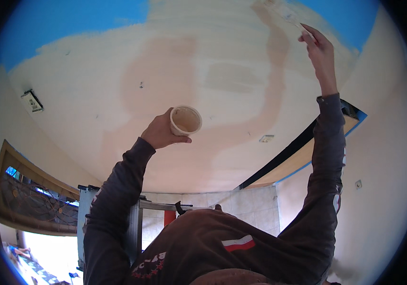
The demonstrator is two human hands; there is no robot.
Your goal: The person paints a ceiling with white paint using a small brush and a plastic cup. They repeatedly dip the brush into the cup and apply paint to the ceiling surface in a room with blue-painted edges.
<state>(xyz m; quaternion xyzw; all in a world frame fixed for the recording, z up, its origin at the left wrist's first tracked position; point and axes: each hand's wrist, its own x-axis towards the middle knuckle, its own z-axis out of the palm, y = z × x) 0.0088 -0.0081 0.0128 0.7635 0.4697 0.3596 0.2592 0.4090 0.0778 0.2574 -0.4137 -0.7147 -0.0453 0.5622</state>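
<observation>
Head view: left hand (159, 132) grasps a cup (186, 121); right hand (318, 45) grips a brush (286, 13) at the wall (208, 52) beyond; best stroke evenly, cup level.

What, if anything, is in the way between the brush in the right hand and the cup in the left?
Nothing visible. The right hand holds the brush up high, the left hand holds the open cup lower down, and only shadows on the pale wall show between them.
</observation>
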